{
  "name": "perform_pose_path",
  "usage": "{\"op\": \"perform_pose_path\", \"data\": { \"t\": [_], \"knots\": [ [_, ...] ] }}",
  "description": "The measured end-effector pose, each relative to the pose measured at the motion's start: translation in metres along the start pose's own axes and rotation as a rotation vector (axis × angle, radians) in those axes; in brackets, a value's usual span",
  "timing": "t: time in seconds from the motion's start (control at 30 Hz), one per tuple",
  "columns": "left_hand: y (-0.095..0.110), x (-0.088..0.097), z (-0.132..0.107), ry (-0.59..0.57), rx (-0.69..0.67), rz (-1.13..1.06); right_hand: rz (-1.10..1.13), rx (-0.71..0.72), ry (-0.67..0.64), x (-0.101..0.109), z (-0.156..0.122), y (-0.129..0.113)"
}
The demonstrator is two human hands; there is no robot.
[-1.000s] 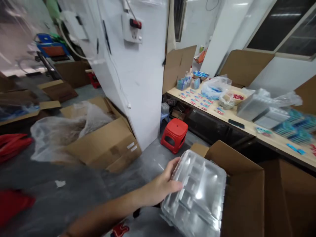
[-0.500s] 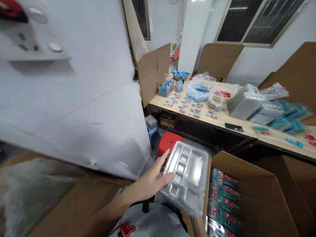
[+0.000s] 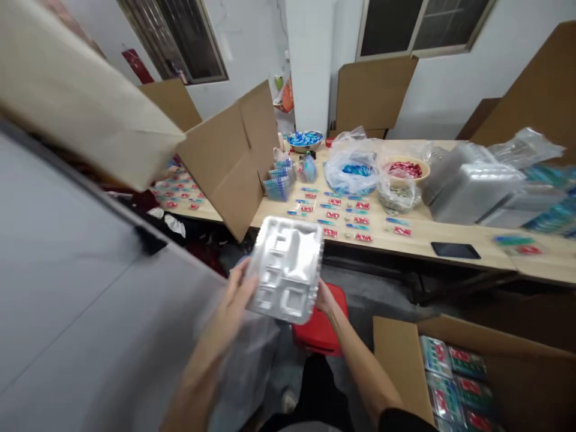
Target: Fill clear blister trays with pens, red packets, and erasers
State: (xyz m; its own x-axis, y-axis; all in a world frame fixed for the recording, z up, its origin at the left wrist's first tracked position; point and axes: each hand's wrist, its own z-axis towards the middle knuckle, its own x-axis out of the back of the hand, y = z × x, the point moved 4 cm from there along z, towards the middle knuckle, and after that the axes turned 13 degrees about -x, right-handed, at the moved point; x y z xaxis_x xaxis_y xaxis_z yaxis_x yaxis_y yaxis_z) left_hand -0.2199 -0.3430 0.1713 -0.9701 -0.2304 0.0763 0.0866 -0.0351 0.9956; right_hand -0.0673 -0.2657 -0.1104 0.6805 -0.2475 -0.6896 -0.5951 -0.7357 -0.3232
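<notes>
A stack of clear plastic blister trays (image 3: 288, 270) with moulded compartments is held out in front of me, above a red stool (image 3: 324, 327). My left hand (image 3: 238, 291) grips its left edge, the fingers somewhat blurred. On the opposite side my right hand (image 3: 323, 297) holds the lower right edge, its fingers partly hidden beneath the trays. Beyond them, on the wooden table, small red packets (image 3: 333, 215) and blue-green pen-like pieces (image 3: 357, 227) lie in rows.
An open carton (image 3: 400, 360) with packed trays stands at lower right. A white partition (image 3: 67, 300) rises on my left. Along the table are a phone (image 3: 455, 250), a plastic bag of blue pieces (image 3: 353, 171), a bowl of red packets (image 3: 407, 170) and stacked clear trays (image 3: 472, 186).
My view has swung round towards the table, and the carton now sits lower and farther right. The trays have moved forward, over the stool. My right hand has come into clearer view.
</notes>
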Motion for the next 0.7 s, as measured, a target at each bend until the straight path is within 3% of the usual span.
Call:
{"op": "perform_pose_path", "data": {
  "t": [0.13,0.3,0.4,0.53,0.7],
  "knots": [
    [-0.004,0.01,0.099,0.36,0.043,-0.061,0.022,-0.169,-0.012,-0.046,0.104,-0.066],
    [-0.014,0.012,0.202,0.648,-0.012,-0.149,0.035,-0.339,-0.075,-0.1,0.201,-0.1],
    [-0.024,0.015,0.247,0.712,-0.014,-0.167,0.052,-0.431,-0.101,-0.115,0.24,-0.106],
    [-0.039,0.017,0.289,0.746,-0.02,-0.118,0.106,-0.514,-0.111,-0.123,0.275,-0.101],
    [-0.049,0.014,0.327,0.693,-0.088,-0.046,0.245,-0.456,-0.08,-0.13,0.305,-0.091]
  ]
}}
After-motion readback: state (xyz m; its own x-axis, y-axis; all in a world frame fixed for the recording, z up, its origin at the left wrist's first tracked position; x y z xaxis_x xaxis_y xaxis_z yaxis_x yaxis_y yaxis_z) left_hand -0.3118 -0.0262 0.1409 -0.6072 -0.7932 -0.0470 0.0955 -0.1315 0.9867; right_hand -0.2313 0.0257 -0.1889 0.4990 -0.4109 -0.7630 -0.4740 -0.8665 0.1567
